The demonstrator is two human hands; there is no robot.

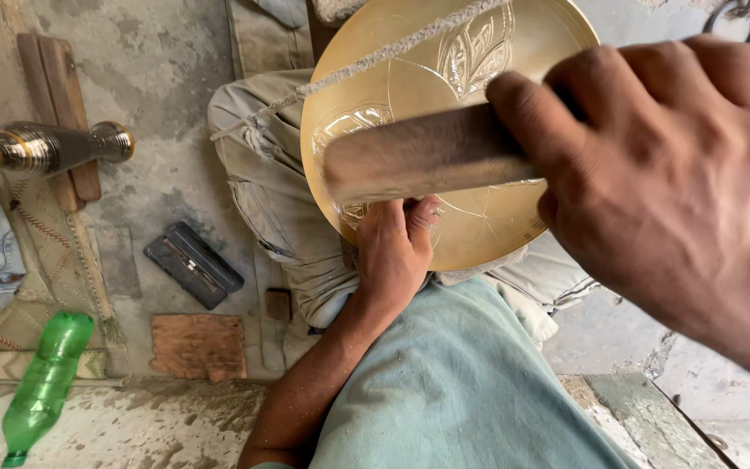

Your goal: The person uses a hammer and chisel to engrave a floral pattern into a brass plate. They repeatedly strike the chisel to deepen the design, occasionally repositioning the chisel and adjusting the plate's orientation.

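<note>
Light is soft, even daylight, moderately bright, with no hard-edged shadows anywhere on the concrete floor. The brass plate takes a broad, dull sheen across its face rather than a sharp hotspot; its engraved lines remain readable. Small bright glints sit on the metal vase at far left. The right hand, close to the lens, is soft and motion-blurred, as is the wooden tool it grips. The left hand and the green bottle are in fair focus. Wide-angle stretching is evident towards the edges.
</note>
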